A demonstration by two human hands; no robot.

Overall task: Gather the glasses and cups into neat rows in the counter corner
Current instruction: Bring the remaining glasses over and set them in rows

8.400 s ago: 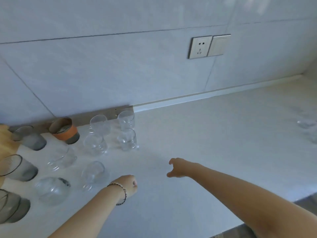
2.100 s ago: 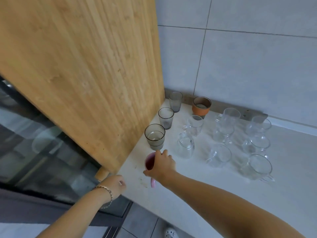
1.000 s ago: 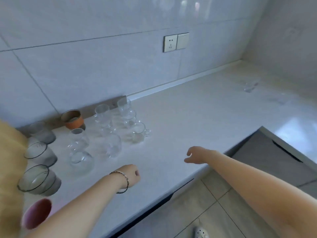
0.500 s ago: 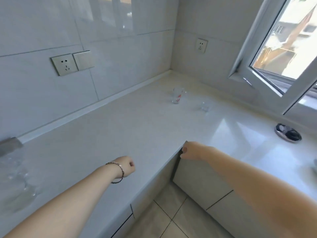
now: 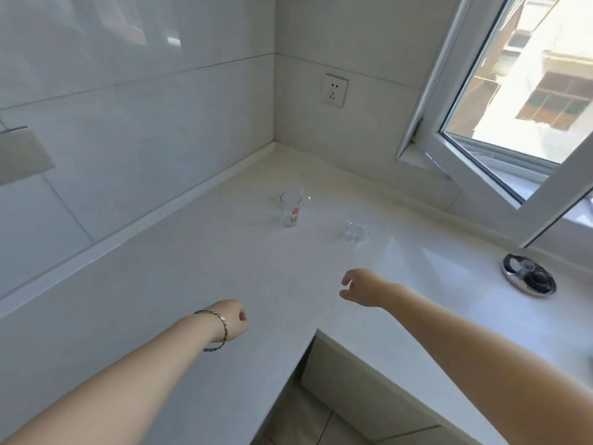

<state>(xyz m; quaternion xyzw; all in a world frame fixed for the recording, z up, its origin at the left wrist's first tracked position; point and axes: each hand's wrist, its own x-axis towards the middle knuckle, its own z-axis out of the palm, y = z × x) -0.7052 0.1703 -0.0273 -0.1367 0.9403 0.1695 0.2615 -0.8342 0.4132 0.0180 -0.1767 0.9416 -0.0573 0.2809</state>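
Note:
A tall clear glass with red print stands on the white counter near the inner corner. A small clear glass sits to its right, closer to the window. My right hand hovers over the counter in front of them, fingers loosely curled and holding nothing, well short of both. My left hand, with a bracelet at the wrist, is curled into a loose fist above the counter and holds nothing. The rows of gathered glasses are out of view to the left.
An open window sash swings in over the counter's right side. A round metal dish lies on the sill ledge at right. A wall socket is above the corner. The counter's front edge steps inward below my hands.
My view has swung right, away from the gathered glasses, and moved closer to the corner. My right hand has lifted off the counter edge and moved forward toward the two glasses.

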